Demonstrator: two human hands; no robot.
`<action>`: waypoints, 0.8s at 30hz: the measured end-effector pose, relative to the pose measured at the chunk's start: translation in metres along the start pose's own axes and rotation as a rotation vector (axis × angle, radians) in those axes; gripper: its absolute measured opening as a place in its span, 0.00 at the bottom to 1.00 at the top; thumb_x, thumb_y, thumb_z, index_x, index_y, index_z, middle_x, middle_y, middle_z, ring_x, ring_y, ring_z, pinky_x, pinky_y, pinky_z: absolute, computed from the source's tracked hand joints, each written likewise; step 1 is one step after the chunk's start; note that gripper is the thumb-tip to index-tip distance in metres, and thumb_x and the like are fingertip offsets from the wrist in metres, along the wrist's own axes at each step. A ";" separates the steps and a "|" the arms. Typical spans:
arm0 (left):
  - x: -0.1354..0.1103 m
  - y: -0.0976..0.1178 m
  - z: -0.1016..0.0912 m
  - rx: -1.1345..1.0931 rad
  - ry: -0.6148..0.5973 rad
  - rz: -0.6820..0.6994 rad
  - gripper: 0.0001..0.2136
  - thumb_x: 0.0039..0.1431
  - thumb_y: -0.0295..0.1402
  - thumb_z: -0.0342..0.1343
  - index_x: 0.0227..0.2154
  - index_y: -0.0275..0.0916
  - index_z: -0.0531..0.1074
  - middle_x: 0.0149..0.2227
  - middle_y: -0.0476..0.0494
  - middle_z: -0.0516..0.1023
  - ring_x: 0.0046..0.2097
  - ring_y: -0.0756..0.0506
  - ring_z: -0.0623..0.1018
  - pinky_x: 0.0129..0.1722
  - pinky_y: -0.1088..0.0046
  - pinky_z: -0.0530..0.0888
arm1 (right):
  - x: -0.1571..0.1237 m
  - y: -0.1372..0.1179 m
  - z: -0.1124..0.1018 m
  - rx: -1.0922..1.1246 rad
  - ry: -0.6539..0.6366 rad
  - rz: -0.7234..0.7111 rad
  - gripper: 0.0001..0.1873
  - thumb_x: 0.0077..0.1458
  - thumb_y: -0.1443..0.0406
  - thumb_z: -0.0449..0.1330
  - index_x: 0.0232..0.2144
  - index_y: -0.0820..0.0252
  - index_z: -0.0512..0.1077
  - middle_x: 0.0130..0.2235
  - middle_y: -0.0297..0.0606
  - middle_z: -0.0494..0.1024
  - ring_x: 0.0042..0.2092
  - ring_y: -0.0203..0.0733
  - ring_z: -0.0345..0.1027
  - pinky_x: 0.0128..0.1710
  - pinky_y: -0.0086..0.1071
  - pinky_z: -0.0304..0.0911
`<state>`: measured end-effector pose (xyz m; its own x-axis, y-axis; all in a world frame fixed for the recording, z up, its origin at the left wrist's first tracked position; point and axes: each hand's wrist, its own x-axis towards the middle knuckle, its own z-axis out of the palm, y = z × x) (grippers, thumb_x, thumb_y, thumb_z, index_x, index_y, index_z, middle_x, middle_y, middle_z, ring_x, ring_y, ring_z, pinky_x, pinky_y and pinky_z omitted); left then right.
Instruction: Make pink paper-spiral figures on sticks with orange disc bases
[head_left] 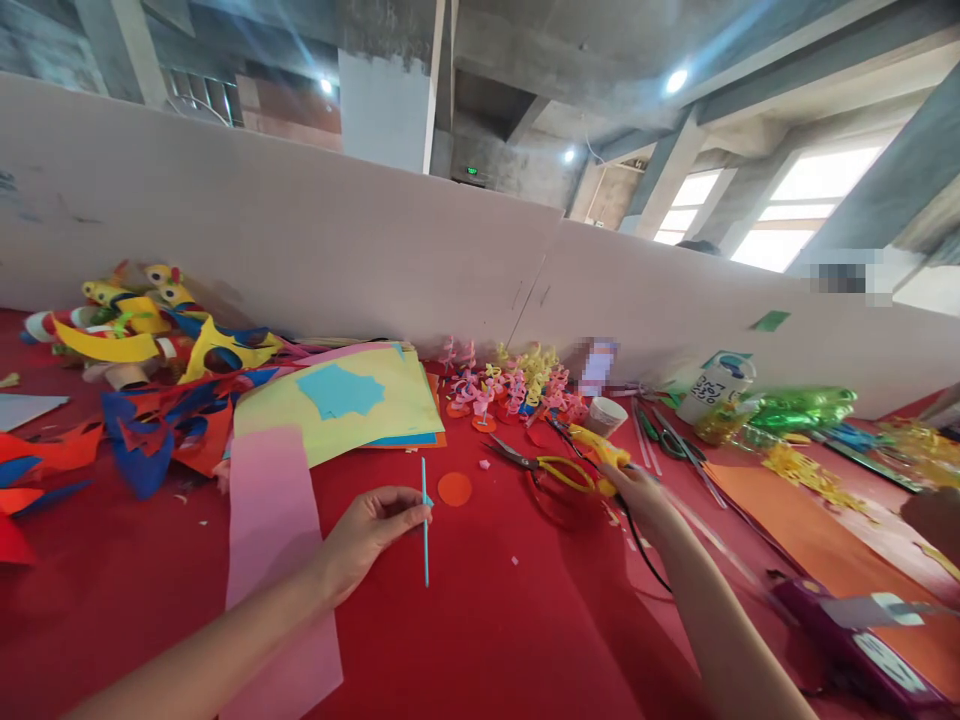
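My left hand pinches a thin light-blue stick and holds it upright over the red table. My right hand reaches right and closes on a yellow glue gun whose black cord trails toward me. Just beyond the stick lies a small orange paper disc. Yellow-handled scissors lie between the disc and the glue gun.
A pink paper strip lies by my left arm. Stacked yellow and blue sheets, cut paper scraps, small curled paper flowers, a white cup, an orange sheet and a purple device surround the work area. A grey partition wall bounds the table.
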<state>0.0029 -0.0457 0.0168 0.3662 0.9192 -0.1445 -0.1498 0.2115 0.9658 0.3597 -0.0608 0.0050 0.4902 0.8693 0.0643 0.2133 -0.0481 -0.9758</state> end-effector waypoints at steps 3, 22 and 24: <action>0.002 0.000 -0.002 0.049 0.026 0.029 0.09 0.41 0.36 0.65 0.25 0.38 0.76 0.27 0.47 0.77 0.33 0.47 0.75 0.37 0.72 0.70 | -0.003 -0.010 0.003 0.140 -0.034 0.129 0.10 0.37 0.60 0.64 0.17 0.58 0.68 0.16 0.34 0.70 0.17 0.34 0.62 0.13 0.25 0.55; 0.001 0.006 0.001 0.054 0.096 -0.002 0.09 0.40 0.37 0.65 0.24 0.38 0.76 0.27 0.47 0.76 0.33 0.48 0.73 0.37 0.72 0.69 | -0.058 -0.062 0.049 0.165 -0.306 -0.095 0.19 0.44 0.51 0.62 0.31 0.61 0.70 0.21 0.29 0.65 0.23 0.31 0.57 0.21 0.25 0.53; 0.002 0.005 0.000 0.094 0.107 0.018 0.09 0.41 0.37 0.64 0.25 0.38 0.76 0.27 0.47 0.76 0.33 0.48 0.73 0.37 0.72 0.69 | -0.072 -0.065 0.065 0.015 -0.441 -0.099 0.21 0.47 0.50 0.59 0.33 0.63 0.71 0.21 0.30 0.65 0.22 0.31 0.55 0.19 0.25 0.51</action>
<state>0.0030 -0.0427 0.0208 0.2638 0.9538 -0.1441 -0.0672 0.1672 0.9836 0.2560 -0.0883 0.0501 0.0599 0.9961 0.0651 0.2274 0.0499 -0.9725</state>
